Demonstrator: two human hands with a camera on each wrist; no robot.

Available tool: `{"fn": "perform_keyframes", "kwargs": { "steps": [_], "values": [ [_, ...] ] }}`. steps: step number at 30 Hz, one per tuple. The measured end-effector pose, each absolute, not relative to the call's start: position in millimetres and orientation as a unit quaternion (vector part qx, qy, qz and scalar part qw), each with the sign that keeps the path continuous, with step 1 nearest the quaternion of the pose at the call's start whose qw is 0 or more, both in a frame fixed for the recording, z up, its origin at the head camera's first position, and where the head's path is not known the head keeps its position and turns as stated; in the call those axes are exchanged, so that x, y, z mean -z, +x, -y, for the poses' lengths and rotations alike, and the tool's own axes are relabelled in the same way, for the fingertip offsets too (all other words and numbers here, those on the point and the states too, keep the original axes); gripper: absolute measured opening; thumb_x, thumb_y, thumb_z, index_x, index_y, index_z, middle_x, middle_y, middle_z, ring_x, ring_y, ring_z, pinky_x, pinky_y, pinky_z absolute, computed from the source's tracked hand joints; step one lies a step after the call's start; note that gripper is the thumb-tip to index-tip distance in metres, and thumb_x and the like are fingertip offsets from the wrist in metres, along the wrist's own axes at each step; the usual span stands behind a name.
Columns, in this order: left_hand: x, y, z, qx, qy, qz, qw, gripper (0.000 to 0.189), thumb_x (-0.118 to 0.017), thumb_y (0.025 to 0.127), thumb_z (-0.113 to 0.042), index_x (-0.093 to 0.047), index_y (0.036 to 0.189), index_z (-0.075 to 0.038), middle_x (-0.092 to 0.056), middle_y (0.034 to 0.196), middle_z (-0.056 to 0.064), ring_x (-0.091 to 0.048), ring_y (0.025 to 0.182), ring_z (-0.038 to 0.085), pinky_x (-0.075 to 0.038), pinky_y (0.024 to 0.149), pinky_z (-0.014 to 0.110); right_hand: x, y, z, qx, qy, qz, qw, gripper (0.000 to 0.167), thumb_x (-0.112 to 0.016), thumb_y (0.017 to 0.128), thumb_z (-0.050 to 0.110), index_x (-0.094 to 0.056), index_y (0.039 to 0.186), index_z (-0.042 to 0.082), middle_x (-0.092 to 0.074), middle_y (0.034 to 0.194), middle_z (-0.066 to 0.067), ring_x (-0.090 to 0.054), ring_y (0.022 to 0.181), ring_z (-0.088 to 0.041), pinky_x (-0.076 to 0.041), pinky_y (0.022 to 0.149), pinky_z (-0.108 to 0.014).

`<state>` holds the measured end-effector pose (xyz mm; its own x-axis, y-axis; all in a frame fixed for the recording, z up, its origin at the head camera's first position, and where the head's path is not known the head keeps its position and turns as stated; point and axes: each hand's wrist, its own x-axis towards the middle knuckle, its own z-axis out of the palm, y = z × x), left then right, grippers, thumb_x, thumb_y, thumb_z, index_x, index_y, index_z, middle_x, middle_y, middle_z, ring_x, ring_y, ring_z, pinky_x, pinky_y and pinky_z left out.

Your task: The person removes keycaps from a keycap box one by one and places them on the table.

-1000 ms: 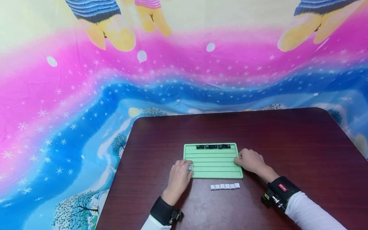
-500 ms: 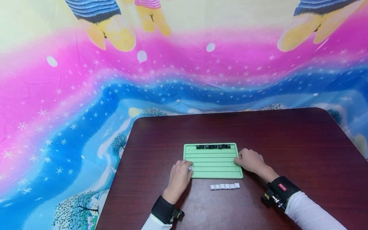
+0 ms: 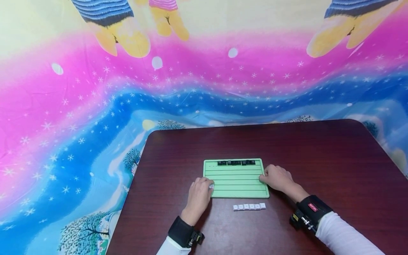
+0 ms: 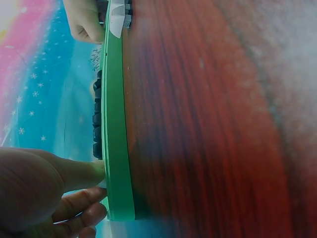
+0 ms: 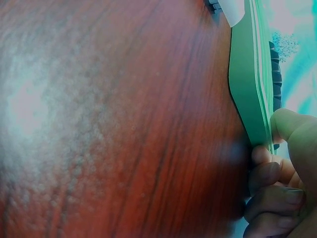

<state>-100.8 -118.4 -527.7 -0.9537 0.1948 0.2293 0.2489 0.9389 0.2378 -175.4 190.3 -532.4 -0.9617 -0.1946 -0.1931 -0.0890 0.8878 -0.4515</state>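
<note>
A light green board [image 3: 236, 182] with dark lines lies on the table. My left hand [image 3: 198, 198] is at its left edge, pinching a small white keycap [image 3: 211, 186] between thumb and fingers over the board. Fingers hide much of that keycap. On the opposite side, my right hand [image 3: 278, 178] grips the board's right edge, thumb on top; the right wrist view shows curled fingers [image 5: 270, 173] at the edge. Several black keycaps [image 3: 236, 163] stand in a row along the board's top line.
Several white keycaps [image 3: 249, 207] form a row on the dark red-brown table [image 3: 178, 152], just in front of the board. A colourful printed cloth [image 3: 204, 71] hangs behind the table. Both wrists wear black camera straps [image 3: 313, 210].
The fingers of my left hand shift very slightly and a little less of the white keycap shows. The right hand and the board stay put.
</note>
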Motion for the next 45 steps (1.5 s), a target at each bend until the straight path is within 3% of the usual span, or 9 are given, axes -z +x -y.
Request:
{"fn": "perform_keyframes", "kwargs": {
  "steps": [12,27,45],
  "values": [
    [524,-100,118,0.149,-0.118,0.975,0.113,0.019,-0.08,0.085,-0.015,-0.078,0.105,-0.017,-0.075,0.102,-0.002,-0.066,0.098,0.02,-0.052,0.075,0.032,534,-176,-191,0.228,-0.081,-0.964,0.113,0.045,-0.065,0.087,0.031,-0.037,0.054,0.021,-0.026,0.052,0.009,-0.026,0.049,-0.01,-0.019,0.048,-0.025],
    [519,-93,115,0.187,-0.135,0.965,0.125,0.019,-0.082,0.083,-0.02,-0.077,0.101,-0.017,-0.076,0.097,-0.003,-0.066,0.085,0.016,-0.049,0.069,0.028,533,-176,-191,0.225,-0.076,-0.965,0.116,0.045,-0.065,0.088,0.031,-0.038,0.053,0.02,-0.028,0.052,0.009,-0.028,0.049,-0.01,-0.02,0.048,-0.025],
    [515,-85,105,0.184,-0.154,0.965,0.107,0.019,-0.08,0.086,-0.021,-0.077,0.105,-0.018,-0.076,0.102,-0.003,-0.068,0.096,0.016,-0.052,0.075,0.03,532,-174,-190,0.225,-0.075,-0.965,0.114,0.046,-0.066,0.089,0.029,-0.038,0.054,0.02,-0.027,0.053,0.009,-0.027,0.05,-0.01,-0.019,0.049,-0.025]
  ]
}}
